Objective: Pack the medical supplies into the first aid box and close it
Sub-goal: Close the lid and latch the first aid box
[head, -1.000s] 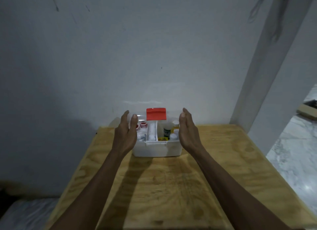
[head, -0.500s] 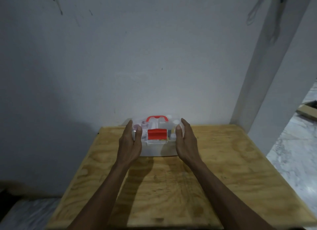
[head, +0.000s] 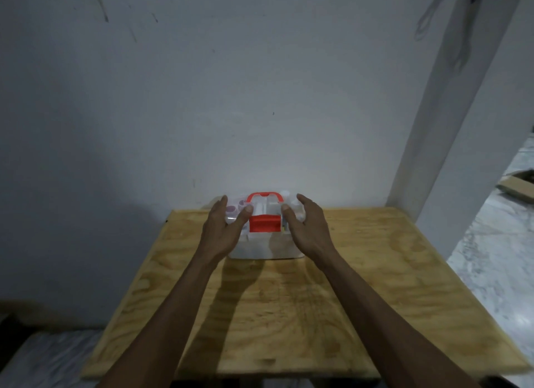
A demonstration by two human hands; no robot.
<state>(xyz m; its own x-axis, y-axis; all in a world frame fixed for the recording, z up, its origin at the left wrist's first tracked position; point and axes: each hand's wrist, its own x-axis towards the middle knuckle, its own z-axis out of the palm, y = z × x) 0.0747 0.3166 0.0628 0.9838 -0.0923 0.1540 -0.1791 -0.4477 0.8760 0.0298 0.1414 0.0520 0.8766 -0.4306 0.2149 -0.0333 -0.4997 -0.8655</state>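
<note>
The white first aid box (head: 264, 247) stands at the far middle of the plywood table (head: 361, 275), against the wall. Its clear lid is down, with a red handle (head: 265, 197) on top and a red latch (head: 265, 223) at the front. Small bottles and rolls show dimly through the lid. My left hand (head: 224, 230) lies over the lid's left side, thumb beside the latch. My right hand (head: 307, 228) covers the lid's right side in the same way. Both hands press on the lid with fingers spread.
A white wall rises right behind the box. A white pillar (head: 462, 133) stands at the table's far right corner. Marble floor (head: 497, 272) lies to the right, with a flat cardboard piece (head: 517, 186) on it.
The lid stood open a second ago with both hands hovering beside the box. It has swung down, and both hands have come to rest on top of it, thumbs moving toward the red latch.
</note>
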